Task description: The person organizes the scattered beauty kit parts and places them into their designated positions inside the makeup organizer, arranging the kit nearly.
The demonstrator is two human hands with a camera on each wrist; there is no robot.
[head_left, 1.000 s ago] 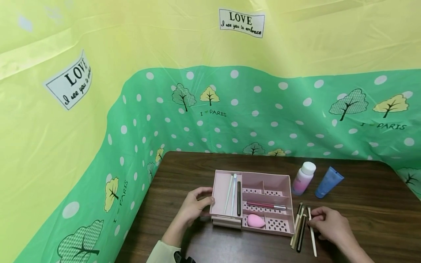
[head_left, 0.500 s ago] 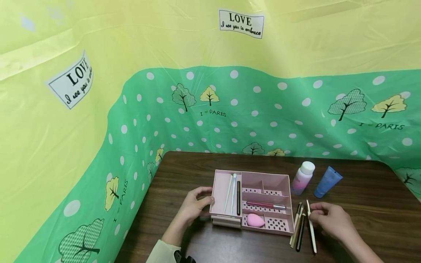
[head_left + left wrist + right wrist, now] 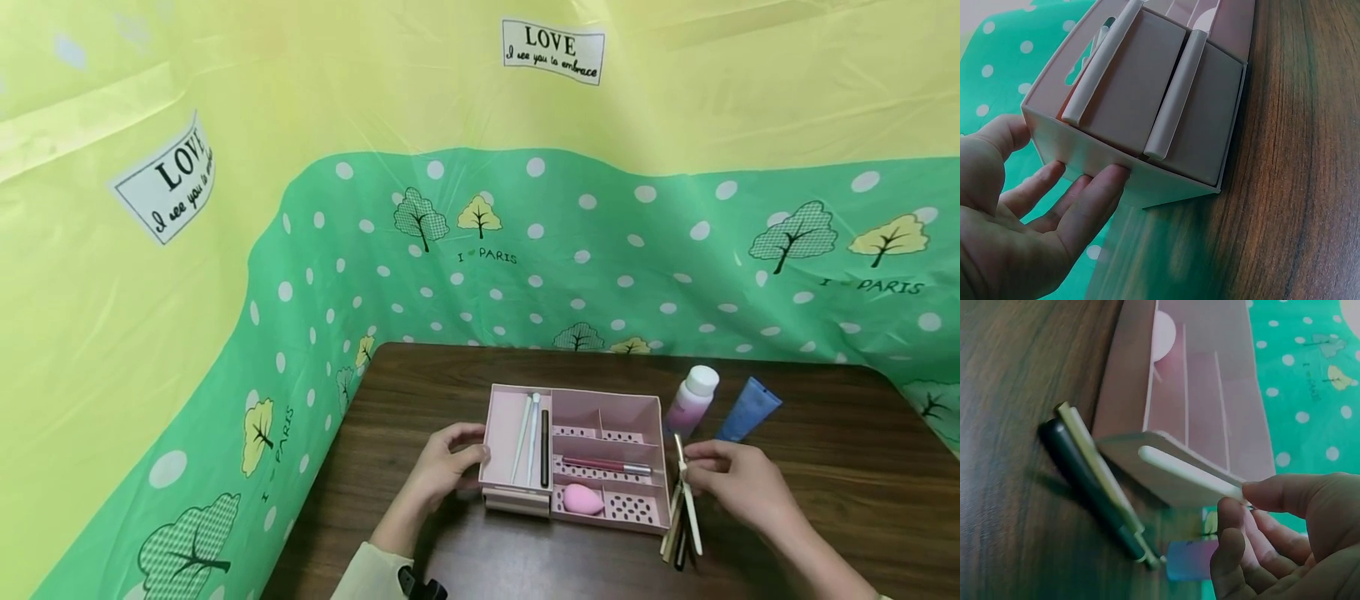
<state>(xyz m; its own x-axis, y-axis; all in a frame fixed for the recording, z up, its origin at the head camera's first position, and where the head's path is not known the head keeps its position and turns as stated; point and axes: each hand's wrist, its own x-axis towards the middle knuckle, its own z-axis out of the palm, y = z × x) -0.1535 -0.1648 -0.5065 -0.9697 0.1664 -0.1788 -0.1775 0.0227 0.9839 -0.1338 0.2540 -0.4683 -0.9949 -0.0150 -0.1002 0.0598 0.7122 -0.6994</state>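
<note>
A pink makeup organizer stands on the dark table, with slim sticks in its left tray, a red tube with a silver end and a pink makeup sponge. My left hand rests against the organizer's left wall; in the left wrist view its fingertips touch the side beside two drawers. With thumb and fingertips my right hand pinches a white-handled makeup brush, raised and tilted beside the organizer's right wall. Below it lie several other brushes, partly hidden in the head view.
Behind my right hand stand a pink-and-white bottle and a blue tube. A green and yellow printed cloth hangs around the far and left sides of the table.
My right hand has lifted the white brush off the table and carried it left, over the other brushes, towards the organizer. The left hand stays at the organizer's side.
</note>
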